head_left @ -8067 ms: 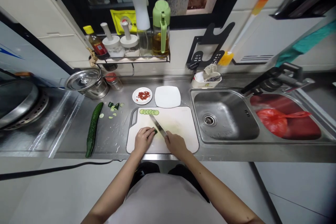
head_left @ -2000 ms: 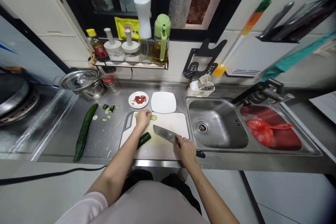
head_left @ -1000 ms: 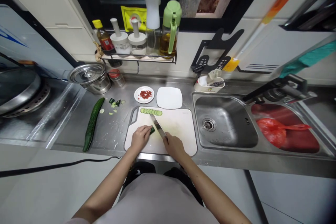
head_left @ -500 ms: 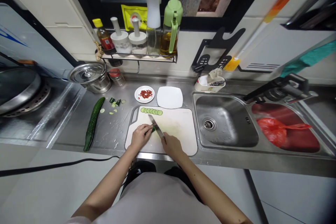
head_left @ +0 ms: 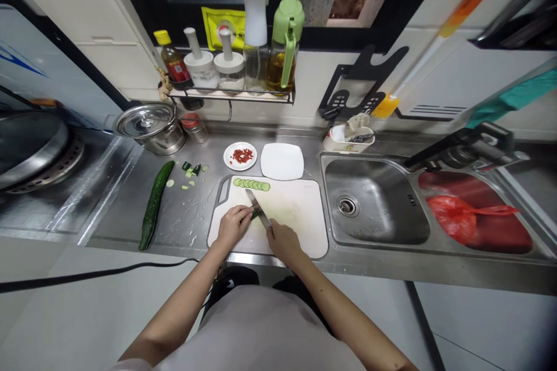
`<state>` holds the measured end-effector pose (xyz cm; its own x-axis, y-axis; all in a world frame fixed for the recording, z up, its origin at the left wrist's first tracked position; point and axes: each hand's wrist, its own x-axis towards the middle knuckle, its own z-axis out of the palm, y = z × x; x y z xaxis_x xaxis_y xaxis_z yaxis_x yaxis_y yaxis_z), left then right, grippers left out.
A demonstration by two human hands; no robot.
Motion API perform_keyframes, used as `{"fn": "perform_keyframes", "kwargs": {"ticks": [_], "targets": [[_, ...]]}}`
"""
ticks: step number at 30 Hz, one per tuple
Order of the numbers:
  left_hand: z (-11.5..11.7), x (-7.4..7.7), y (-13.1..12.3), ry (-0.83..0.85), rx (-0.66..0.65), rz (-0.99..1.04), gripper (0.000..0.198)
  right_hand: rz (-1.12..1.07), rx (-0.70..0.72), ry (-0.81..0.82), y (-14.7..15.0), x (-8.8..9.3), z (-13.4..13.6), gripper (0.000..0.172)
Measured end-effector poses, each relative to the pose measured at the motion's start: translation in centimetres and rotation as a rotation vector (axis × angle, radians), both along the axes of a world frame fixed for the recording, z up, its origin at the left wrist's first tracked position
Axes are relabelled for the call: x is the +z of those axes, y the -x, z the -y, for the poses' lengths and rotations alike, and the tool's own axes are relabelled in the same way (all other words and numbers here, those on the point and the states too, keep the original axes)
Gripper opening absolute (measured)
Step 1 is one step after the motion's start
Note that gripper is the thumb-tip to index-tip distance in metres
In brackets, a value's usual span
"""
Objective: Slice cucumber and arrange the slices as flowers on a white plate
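On the white cutting board [head_left: 300,232], my left hand [head_left: 232,226] is closed on a short piece of cucumber [head_left: 255,213], most of it hidden under the fingers. My right hand [head_left: 284,242] grips the handle of a knife [head_left: 260,210], whose blade points away and to the left, at the cucumber piece. Whether the edge is inside the cucumber I cannot tell. A row of overlapping cucumber slices [head_left: 252,185] lies along the board's far edge. Left of the board rests a whole cucumber [head_left: 155,206], with several cucumber scraps [head_left: 191,170] near it.
Behind the board stand a small plate [head_left: 230,163] of chopped red bits and a white square plate [head_left: 282,161]. To the right is the sink [head_left: 374,208], with a red plastic bag [head_left: 452,217] in its second basin. A lidded pot [head_left: 150,127] and a seasoning rack [head_left: 235,94] stand behind.
The knife blade has tilted slightly beside the cucumber piece. Both hands keep nearly the same place, and the view has shifted a little.
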<state>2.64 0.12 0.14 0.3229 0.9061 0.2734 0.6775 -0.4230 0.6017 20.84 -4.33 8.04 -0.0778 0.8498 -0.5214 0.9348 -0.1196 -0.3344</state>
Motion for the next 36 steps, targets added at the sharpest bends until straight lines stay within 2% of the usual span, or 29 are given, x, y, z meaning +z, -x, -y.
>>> {"fn": "perform_keyframes", "kwargs": {"ticks": [10,20,25,32,36], "targets": [[-0.1,-0.3,0.0,-0.011,-0.02,-0.005,0.023,0.042,0.042,0.029,0.6,0.6,0.2,0.031],[-0.3,-0.3,0.1,0.017,-0.025,-0.008,0.022,0.052,0.086,0.071,-0.8,0.9,2.0,0.032],[-0.3,-0.2,0.0,0.009,-0.024,-0.008,0.021,0.061,0.092,0.075,-0.3,1.3,1.2,0.035],[-0.2,-0.1,0.0,0.007,-0.027,0.005,0.02,0.047,0.069,0.068,0.5,0.8,-0.3,0.031],[-0.3,-0.2,0.0,0.017,-0.035,0.015,0.021,0.047,0.069,0.061,0.5,0.6,-0.2,0.031]]}}
